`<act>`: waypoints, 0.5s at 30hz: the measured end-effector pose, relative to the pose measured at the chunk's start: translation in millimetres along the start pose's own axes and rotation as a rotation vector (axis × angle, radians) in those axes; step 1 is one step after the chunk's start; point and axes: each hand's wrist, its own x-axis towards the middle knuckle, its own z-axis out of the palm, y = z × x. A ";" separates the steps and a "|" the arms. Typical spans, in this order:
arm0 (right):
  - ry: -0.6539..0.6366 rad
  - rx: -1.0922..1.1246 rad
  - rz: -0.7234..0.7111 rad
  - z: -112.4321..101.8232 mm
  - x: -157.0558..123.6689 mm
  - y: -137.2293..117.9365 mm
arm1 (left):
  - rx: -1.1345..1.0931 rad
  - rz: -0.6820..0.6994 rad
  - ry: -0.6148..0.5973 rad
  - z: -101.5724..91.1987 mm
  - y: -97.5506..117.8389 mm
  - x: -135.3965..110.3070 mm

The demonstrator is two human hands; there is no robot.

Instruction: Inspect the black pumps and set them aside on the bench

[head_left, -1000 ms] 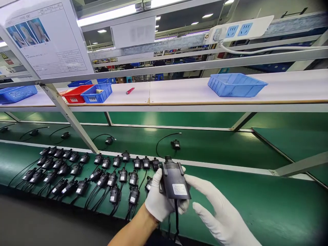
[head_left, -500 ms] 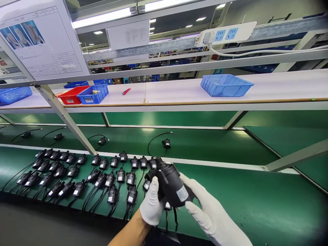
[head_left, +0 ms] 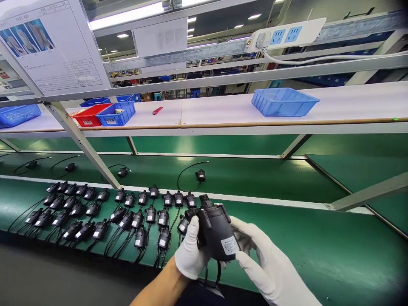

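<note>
A black water pump with threaded ports and a white label is held up over the green bench, tilted toward me. My left hand, in a white glove, grips its left side, the thumb up near the side port. My gloved right hand holds the lower right side, its thumb at the label's corner and its fingers partly hidden behind the housing. A black cable hangs below the pump. Similar pumps lie in rows on the bench to the left, their cables toward me.
Behind the bench, a green conveyor belt carries spaced pumps, one straight ahead. The white shelf above holds a blue bin, a red bin and a pink tool. A slanted metal post stands at left.
The held pump has turned slightly, so its label faces me more squarely. My right hand's fingers have curled and shifted along its side. Pumps on the belt have moved a little left.
</note>
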 end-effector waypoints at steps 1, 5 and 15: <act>0.063 -0.042 -0.059 -1.1 0.6 -2.8 | 0.000 -0.005 -0.003 0.2 -0.5 0.2; 0.160 -0.171 -0.384 -10.5 5.8 -14.4 | 0.015 -0.061 0.004 0.5 -1.5 -1.5; -0.033 -0.210 -0.368 -18.7 0.1 -7.4 | 0.067 -0.067 0.138 1.0 -9.3 -6.1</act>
